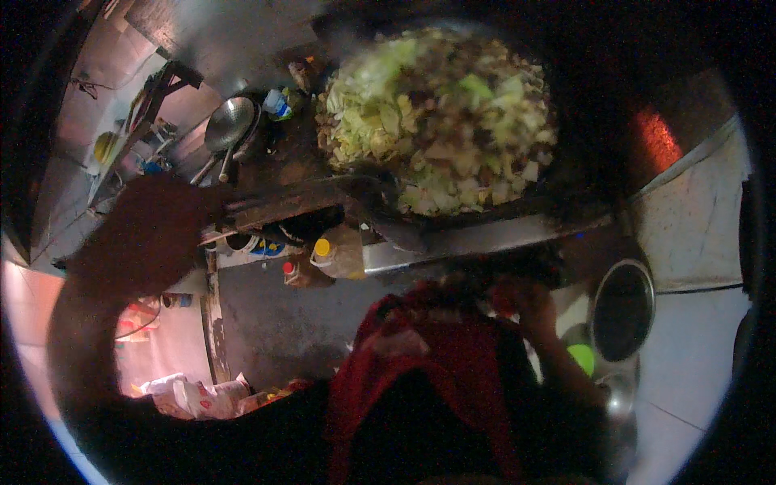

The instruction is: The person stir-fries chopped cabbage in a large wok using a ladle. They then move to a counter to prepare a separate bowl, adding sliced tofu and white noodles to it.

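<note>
A big round wok [418,225] full of chopped cabbage [388,115] and browned pieces [448,103] sits on the dark stove at the top centre. My left hand [188,197] is a dark shape at the left, near the handles of a perforated metal strainer [230,124]; its fingers and anything in them are lost in shadow. At the lower right, my right hand [527,303] is bent in beside a red cloth [418,339] at my front. Blur and darkness hide whether its fingers hold the cloth.
Below the stove edge [461,239] stand a yellow-capped plastic jug [342,251] and a red-capped bottle [303,273]. A round metal-rimmed vessel [653,309] and a green round object [581,360] are at the right. Plastic bags [200,397] lie lower left. Something glows orange-red [661,139] at the upper right.
</note>
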The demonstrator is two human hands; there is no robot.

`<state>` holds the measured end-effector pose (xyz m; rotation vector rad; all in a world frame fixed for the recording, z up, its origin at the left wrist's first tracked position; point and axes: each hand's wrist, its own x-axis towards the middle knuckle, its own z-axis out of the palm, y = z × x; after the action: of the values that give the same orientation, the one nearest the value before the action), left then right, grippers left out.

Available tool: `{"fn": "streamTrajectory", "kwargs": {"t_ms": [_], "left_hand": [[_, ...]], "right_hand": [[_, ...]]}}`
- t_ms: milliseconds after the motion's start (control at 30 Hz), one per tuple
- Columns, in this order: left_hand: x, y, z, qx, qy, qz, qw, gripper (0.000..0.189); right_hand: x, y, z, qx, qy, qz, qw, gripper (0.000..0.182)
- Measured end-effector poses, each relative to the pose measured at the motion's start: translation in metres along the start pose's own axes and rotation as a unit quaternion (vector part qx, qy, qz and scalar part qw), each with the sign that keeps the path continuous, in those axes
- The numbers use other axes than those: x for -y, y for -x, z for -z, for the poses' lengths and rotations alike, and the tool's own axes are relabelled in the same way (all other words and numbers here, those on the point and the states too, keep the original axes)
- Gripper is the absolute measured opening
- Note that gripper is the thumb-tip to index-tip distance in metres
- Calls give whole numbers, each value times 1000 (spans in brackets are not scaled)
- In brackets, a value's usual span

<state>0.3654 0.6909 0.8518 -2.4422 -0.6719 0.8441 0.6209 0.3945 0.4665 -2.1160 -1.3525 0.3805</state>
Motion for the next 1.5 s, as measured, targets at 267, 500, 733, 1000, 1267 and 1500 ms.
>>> {"fn": "streamTrajectory", "kwargs": {"t_ms": [267, 500, 733, 1000, 1267, 1500], "left_hand": [[-68, -126, -89, -17, 154, 2, 988, 22], [-113, -168, -124, -31, 171, -15, 985, 32], [-143, -224, -85, 39, 232, 17, 972, 45], [-118, -261, -56, -36, 334, 48, 941, 20], [-113, -303, -48, -176, 178, 36, 967, 16], [-57, -217, 28, -194, 121, 57, 972, 17]], "right_hand": [[-27, 12, -28, 50, -153, -146, 976, 29], [-96, 33, -69, 26, 173, -46, 984, 20], [-40, 1, -10, 15, -233, -247, 940, 15], [-29, 25, 10, -43, -296, -346, 889, 15], [-19, 30, 5, -58, -350, -294, 888, 17], [-22, 43, -8, -66, -224, -128, 964, 18]]}}
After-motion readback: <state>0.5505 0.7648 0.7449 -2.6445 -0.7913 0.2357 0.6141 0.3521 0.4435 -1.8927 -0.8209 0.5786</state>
